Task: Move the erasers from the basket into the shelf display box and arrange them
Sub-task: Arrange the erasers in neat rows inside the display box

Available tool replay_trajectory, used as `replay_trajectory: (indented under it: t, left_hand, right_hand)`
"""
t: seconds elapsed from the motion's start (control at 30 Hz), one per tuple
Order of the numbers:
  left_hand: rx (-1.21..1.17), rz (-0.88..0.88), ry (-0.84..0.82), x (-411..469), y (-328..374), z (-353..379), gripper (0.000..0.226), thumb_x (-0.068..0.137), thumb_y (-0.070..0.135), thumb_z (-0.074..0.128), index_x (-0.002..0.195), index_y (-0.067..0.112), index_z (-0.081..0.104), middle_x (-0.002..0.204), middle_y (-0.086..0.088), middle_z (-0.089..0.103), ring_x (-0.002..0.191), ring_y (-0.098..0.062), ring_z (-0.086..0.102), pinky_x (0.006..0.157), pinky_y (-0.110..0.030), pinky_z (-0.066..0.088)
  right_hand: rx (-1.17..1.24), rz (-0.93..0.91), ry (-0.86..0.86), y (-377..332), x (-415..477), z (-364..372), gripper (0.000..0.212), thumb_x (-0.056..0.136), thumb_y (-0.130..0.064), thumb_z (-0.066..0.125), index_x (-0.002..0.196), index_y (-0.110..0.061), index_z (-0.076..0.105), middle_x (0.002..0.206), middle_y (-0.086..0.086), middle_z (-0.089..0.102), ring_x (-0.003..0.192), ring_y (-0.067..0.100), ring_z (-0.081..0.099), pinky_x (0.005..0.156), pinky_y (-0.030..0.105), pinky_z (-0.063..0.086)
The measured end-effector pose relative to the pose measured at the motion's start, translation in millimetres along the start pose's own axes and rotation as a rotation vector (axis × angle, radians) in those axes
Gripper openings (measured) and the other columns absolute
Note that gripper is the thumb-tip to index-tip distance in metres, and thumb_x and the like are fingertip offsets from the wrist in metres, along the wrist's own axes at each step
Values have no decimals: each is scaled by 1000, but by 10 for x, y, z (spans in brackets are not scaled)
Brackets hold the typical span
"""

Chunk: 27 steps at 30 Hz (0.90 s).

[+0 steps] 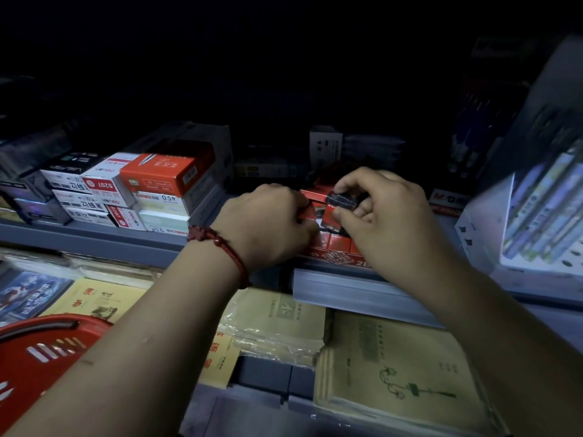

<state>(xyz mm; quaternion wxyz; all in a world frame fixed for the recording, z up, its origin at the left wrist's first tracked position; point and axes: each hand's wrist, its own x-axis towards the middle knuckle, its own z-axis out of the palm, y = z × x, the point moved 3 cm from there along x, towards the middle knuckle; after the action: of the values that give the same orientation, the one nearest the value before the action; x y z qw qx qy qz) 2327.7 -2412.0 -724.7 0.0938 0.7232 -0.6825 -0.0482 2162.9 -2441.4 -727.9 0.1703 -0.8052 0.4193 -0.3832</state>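
A red display box point(334, 258) stands at the front of the grey shelf, with several red-sleeved erasers point(335, 240) packed inside. My right hand point(381, 212) pinches a black-and-red eraser point(339, 201) between thumb and fingers just above the box. At the box's left side, my left hand point(268, 225), with a red bead bracelet on its wrist, has its fingers curled round another red eraser point(307, 212). The red basket point(41, 351) sits at the lower left, and its inside is hidden.
Stacked boxes of pen refills point(151, 187) fill the shelf to the left. A white rack of pens point(542, 216) stands at the right. Yellow exercise books point(394, 370) lie on the lower shelf under my arms. The shelf's back is dark.
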Motion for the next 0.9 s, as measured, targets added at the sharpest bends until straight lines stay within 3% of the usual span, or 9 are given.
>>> replay_trajectory:
  t: [0.1, 0.2, 0.37, 0.57, 0.67, 0.77, 0.83, 0.9]
  left_hand:
    - [-96, -49, 5, 54, -18, -13, 46, 82, 59, 53, 117, 33, 65, 110, 2, 68, 96, -25, 65, 85, -41, 56]
    - [-86, -47, -29, 93, -8, -11, 47, 88, 53, 57, 130, 33, 58, 119, -1, 66, 104, -25, 64, 91, -40, 54]
    - [-113, -17, -43, 136, -60, -10, 48, 89, 51, 60, 132, 30, 57, 121, -2, 66, 104, -23, 65, 92, -40, 55]
    - [-257, 28, 7, 134, -112, -18, 41, 86, 43, 73, 120, 23, 67, 110, 2, 68, 95, -12, 65, 75, -23, 54]
    - [-277, 18, 76, 125, -152, -37, 33, 81, 44, 79, 107, 24, 72, 97, 4, 67, 83, -6, 62, 63, -16, 49]
    - [-348, 3, 161, 122, -164, -45, 25, 78, 36, 83, 95, 21, 74, 83, 3, 66, 71, -5, 59, 54, -11, 44]
    - [-463, -17, 205, 102, -178, -64, 20, 76, 30, 85, 89, 20, 72, 78, 4, 65, 64, -3, 57, 52, -9, 43]
    - [-595, -5, 228, 71, -186, -96, 19, 76, 25, 86, 83, 19, 70, 73, 4, 67, 60, -1, 59, 53, -10, 46]
  right_hand:
    - [-27, -8, -28, -13, 12, 1, 21, 88, -21, 72, 106, -29, 64, 91, -13, 53, 68, 0, 56, 67, 30, 56]
    - [-40, -18, -64, -29, 19, 0, 21, 90, -21, 69, 108, -28, 62, 89, -13, 50, 70, 2, 56, 67, 29, 53]
    - [-59, -45, -35, -33, 37, 17, 20, 89, -20, 71, 107, -27, 64, 90, -14, 50, 78, 13, 58, 76, 39, 54]
    - [-45, -43, -10, -8, 44, 28, 20, 85, -22, 75, 103, -28, 67, 88, -19, 52, 74, 7, 54, 78, 38, 53]
    - [-20, -11, -21, 30, 43, 12, 21, 87, -23, 75, 106, -28, 68, 78, -21, 47, 68, 3, 53, 69, 27, 47]
    - [2, 1, -19, 60, 43, 3, 21, 87, -22, 74, 107, -27, 69, 84, -19, 52, 66, 2, 55, 60, 21, 42]
    - [9, -6, -9, 66, 42, 12, 20, 87, -23, 74, 106, -27, 69, 94, -18, 55, 68, 3, 57, 63, 24, 46]
    - [16, -10, 6, 68, 40, 27, 19, 86, -25, 74, 104, -28, 68, 99, -17, 58, 74, 7, 61, 72, 36, 53]
